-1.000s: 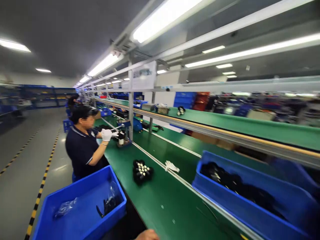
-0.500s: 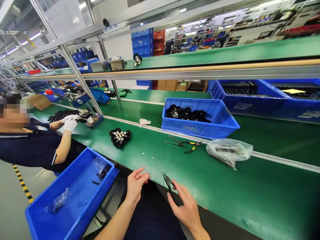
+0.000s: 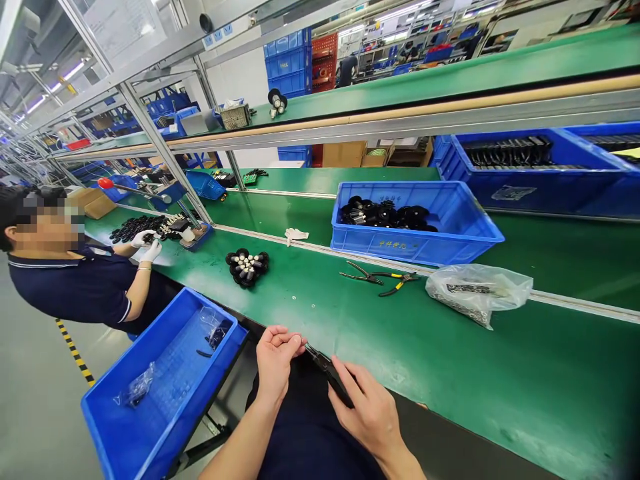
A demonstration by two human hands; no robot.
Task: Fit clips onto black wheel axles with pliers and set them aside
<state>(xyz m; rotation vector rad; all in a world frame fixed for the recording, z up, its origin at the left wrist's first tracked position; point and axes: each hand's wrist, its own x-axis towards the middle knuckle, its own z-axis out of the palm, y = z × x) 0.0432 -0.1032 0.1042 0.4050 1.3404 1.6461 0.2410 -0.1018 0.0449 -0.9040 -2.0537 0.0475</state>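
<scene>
Dark-handled pliers [image 3: 325,365] with thin tips are gripped in my right hand [image 3: 367,410], just over the bench's front edge. Thumb and fingertips of my left hand [image 3: 277,353] are pinched together at the plier tips. Whatever lies between those fingertips is too small to make out. Beyond my hands, two tiny light rings lie on the green bench [image 3: 320,333]. A cluster of black parts with silvery ends [image 3: 247,267] stands further left. Two more pliers, one dark [image 3: 363,273] and one with yellow-marked handles [image 3: 397,283], rest near the metal strip.
A blue bin [image 3: 413,243] of black parts stands at the back, beside a clear bag [image 3: 480,293] of small metal pieces. Another blue bin [image 3: 165,400] sits low at my left. A co-worker in white gloves [image 3: 150,250] handles parts at far left. A white glove [image 3: 296,235] lies behind.
The plier tips and my left fingertips, apart before, have come together. My right hand has closed further around the pliers' handles. The camera view has shifted slightly.
</scene>
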